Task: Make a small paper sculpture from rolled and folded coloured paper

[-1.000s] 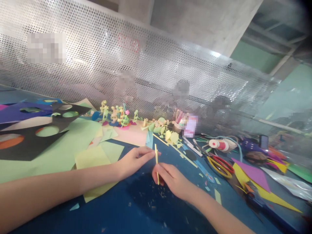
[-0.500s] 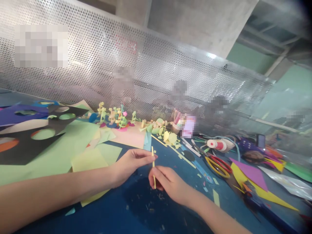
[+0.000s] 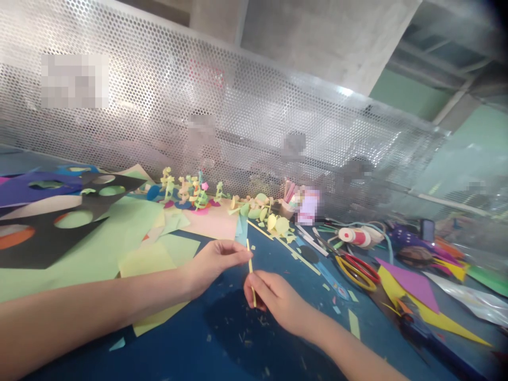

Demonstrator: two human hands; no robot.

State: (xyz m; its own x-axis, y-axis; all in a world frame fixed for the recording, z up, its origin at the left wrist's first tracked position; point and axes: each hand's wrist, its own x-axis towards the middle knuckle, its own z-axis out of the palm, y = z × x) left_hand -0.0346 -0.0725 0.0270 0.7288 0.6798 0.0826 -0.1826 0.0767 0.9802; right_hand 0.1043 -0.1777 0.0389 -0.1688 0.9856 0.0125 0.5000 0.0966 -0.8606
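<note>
A thin pale-yellow paper strip (image 3: 250, 264) stands nearly upright between my two hands, above the dark blue table (image 3: 190, 338). Near its upper end, my left hand (image 3: 216, 264) pinches it between thumb and fingers. My right hand (image 3: 275, 299) is closed round its lower part, the thumb pressed along it. Just behind my hands lie longer pale-yellow strips (image 3: 297, 254) and a pile of yellow and green paper discs (image 3: 280, 225). Small paper scraps are scattered on the table below.
Pale green and yellow sheets (image 3: 146, 259) and black cut-out card (image 3: 43, 254) lie left. Small paper figures (image 3: 194, 190) stand at the back, before a perforated metal screen (image 3: 246, 116). To the right are scissors (image 3: 357, 272), a thread spool (image 3: 353, 236) and a glue gun (image 3: 428, 338).
The strip leans slightly more, its lower end shifted a little to the right. Both hands keep their hold on it. The whole view has shifted slightly.
</note>
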